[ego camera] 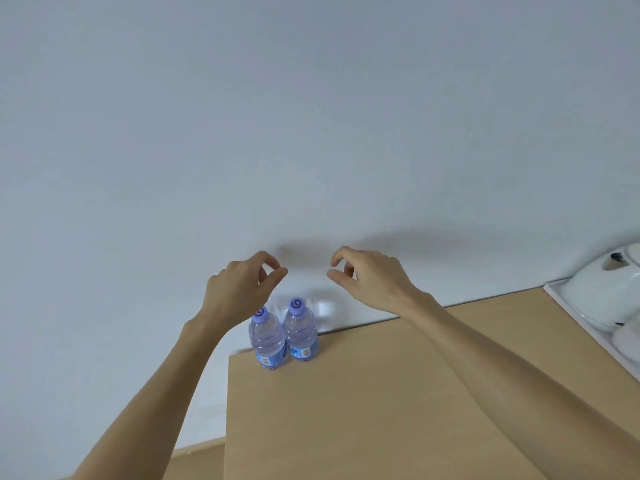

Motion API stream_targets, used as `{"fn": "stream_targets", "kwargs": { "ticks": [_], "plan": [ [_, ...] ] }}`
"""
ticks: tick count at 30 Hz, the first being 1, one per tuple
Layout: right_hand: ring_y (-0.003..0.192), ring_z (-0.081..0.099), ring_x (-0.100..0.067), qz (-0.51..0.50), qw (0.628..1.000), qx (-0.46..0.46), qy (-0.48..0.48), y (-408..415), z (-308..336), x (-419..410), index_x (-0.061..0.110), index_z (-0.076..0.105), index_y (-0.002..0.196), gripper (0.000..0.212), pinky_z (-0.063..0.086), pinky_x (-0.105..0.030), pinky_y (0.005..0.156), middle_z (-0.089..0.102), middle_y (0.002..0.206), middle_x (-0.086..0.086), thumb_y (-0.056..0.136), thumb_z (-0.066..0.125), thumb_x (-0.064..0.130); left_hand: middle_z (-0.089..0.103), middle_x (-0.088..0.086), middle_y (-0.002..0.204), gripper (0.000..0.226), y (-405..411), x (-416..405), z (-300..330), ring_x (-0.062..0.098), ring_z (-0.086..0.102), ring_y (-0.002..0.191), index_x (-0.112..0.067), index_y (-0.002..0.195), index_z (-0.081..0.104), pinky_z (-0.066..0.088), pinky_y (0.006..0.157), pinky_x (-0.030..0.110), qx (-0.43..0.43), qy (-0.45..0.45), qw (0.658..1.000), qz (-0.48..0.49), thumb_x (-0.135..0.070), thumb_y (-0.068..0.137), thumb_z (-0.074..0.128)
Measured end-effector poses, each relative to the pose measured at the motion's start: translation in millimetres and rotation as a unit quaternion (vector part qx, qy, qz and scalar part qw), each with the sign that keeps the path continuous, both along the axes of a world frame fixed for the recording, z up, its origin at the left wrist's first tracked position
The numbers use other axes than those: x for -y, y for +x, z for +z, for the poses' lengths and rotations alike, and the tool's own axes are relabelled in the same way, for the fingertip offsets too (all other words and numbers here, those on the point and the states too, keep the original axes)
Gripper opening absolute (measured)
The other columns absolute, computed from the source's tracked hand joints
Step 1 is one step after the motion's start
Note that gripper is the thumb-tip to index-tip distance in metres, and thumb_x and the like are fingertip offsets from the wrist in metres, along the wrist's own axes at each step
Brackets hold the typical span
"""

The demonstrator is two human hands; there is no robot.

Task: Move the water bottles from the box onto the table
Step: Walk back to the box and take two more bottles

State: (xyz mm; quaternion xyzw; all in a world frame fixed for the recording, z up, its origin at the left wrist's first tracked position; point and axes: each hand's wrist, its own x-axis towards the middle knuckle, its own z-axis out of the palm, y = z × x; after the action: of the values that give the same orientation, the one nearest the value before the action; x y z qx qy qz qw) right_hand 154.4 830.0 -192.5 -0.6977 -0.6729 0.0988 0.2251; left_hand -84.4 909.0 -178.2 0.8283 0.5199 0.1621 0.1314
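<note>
Two small clear plastic water bottles stand upright side by side, touching or nearly so, on a smooth white table [311,133] just past the far edge of a flat brown cardboard box flap [363,393]. The left bottle [267,337] and the right bottle [300,332] both have ribbed, rounded bodies, blue paper labels low on the body and round lilac caps with a spiral mark. Both hands hover above the table beyond the bottles, holding nothing. The left hand [239,289] has its fingers loosely curled, thumb tip near the forefinger, and sits just above the left bottle's cap. The right hand [370,278] mirrors it, fingers loosely bent with a narrow gap at the thumb. At the far right a glossy white rounded vessel [602,292] lies in a white tray [571,306].
</note>
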Motion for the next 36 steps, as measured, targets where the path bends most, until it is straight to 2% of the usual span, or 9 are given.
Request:
{"fn": "stream_targets", "kwargs": {
  "ticks": [3, 5, 8, 12, 15, 19, 29, 34, 36],
  "plan": [
    [0.066, 0.051, 0.003, -0.042, 0.998, 0.000, 0.038, 29, 26, 35, 0.038, 0.053, 0.100, 0.020, 0.033, -0.028, 0.065, 0.060, 0.076, 0.019, 0.092, 0.048, 0.056, 0.064, -0.017, 0.076, 0.016, 34, 17, 37, 0.008, 0.060, 0.064, -0.039, 0.092, 0.058, 0.045, 0.058, 0.026, 0.141, -0.009, 0.988, -0.056, -0.053, 0.090, 0.052],
    [0.065, 0.051, 0.006, -0.070, 0.996, -0.001, 0.056, 49, 42, 63, 0.038, 0.053, 0.098, 0.020, 0.033, -0.026, 0.064, 0.061, 0.077, 0.019, 0.092, 0.048, 0.057, 0.064, -0.014, 0.078, 0.009, 60, 32, 57, 0.012, 0.060, 0.061, -0.039, 0.091, 0.060, 0.046, 0.054, 0.019, 0.221, -0.019, 0.969, -0.110, -0.047, 0.090, 0.058],
    [0.063, 0.050, 0.006, -0.112, 0.990, 0.017, 0.084, 81, 63, 114, 0.039, 0.053, 0.098, 0.021, 0.035, -0.025, 0.063, 0.060, 0.077, 0.019, 0.092, 0.047, 0.058, 0.063, -0.017, 0.086, 0.007, 104, 63, 80, 0.010, 0.060, 0.069, -0.039, 0.095, 0.061, 0.045, 0.056, 0.014, 0.271, -0.004, 0.947, -0.173, -0.044, 0.089, 0.060],
    [0.068, 0.050, -0.001, -0.162, 0.977, 0.044, 0.129, 123, 87, 189, 0.037, 0.055, 0.100, 0.021, 0.039, -0.023, 0.064, 0.060, 0.080, 0.019, 0.092, 0.049, 0.056, 0.061, -0.018, 0.090, 0.010, 168, 114, 105, 0.008, 0.059, 0.079, -0.038, 0.097, 0.061, 0.044, 0.061, 0.014, 0.300, 0.023, 0.922, -0.244, -0.043, 0.089, 0.062],
    [0.073, 0.049, -0.003, -0.196, 0.966, 0.063, 0.154, 156, 100, 250, 0.036, 0.057, 0.100, 0.021, 0.033, -0.020, 0.062, 0.061, 0.082, 0.019, 0.092, 0.051, 0.054, 0.061, -0.017, 0.090, 0.010, 216, 157, 122, 0.007, 0.059, 0.079, -0.036, 0.099, 0.061, 0.045, 0.060, 0.014, 0.315, 0.023, 0.901, -0.298, -0.041, 0.090, 0.062],
    [0.074, 0.049, -0.003, -0.252, 0.949, 0.085, 0.171, 196, 110, 334, 0.036, 0.058, 0.098, 0.019, 0.031, -0.022, 0.065, 0.060, 0.081, 0.020, 0.091, 0.053, 0.053, 0.062, -0.014, 0.092, 0.012, 284, 222, 142, 0.008, 0.059, 0.084, -0.034, 0.100, 0.062, 0.047, 0.063, 0.018, 0.321, 0.020, 0.870, -0.372, -0.040, 0.090, 0.062],
    [0.078, 0.051, -0.005, -0.407, 0.889, 0.151, 0.145, 297, 120, 542, 0.037, 0.058, 0.101, 0.024, 0.040, -0.025, 0.075, 0.057, 0.084, 0.019, 0.092, 0.047, 0.057, 0.061, -0.014, 0.087, 0.006, 450, 397, 163, 0.008, 0.059, 0.074, -0.036, 0.096, 0.062, 0.050, 0.058, 0.022, 0.335, -0.034, 0.780, -0.528, -0.035, 0.090, 0.063],
    [0.077, 0.055, -0.004, -0.485, 0.850, 0.159, 0.128, 339, 120, 624, 0.037, 0.059, 0.102, 0.028, 0.046, -0.024, 0.077, 0.058, 0.087, 0.023, 0.091, 0.046, 0.060, 0.060, -0.016, 0.087, 0.006, 524, 471, 167, 0.007, 0.058, 0.074, -0.035, 0.097, 0.062, 0.045, 0.059, 0.015, 0.331, -0.059, 0.731, -0.593, -0.036, 0.091, 0.063],
    [0.071, 0.051, 0.002, -0.509, 0.835, 0.169, 0.127, 355, 120, 653, 0.038, 0.059, 0.098, 0.026, 0.041, -0.021, 0.073, 0.053, 0.081, 0.024, 0.091, 0.046, 0.059, 0.060, -0.017, 0.088, 0.007, 554, 498, 167, 0.007, 0.057, 0.071, -0.036, 0.098, 0.062, 0.044, 0.058, 0.014, 0.326, -0.071, 0.713, -0.616, -0.037, 0.091, 0.063]
  ]
}}
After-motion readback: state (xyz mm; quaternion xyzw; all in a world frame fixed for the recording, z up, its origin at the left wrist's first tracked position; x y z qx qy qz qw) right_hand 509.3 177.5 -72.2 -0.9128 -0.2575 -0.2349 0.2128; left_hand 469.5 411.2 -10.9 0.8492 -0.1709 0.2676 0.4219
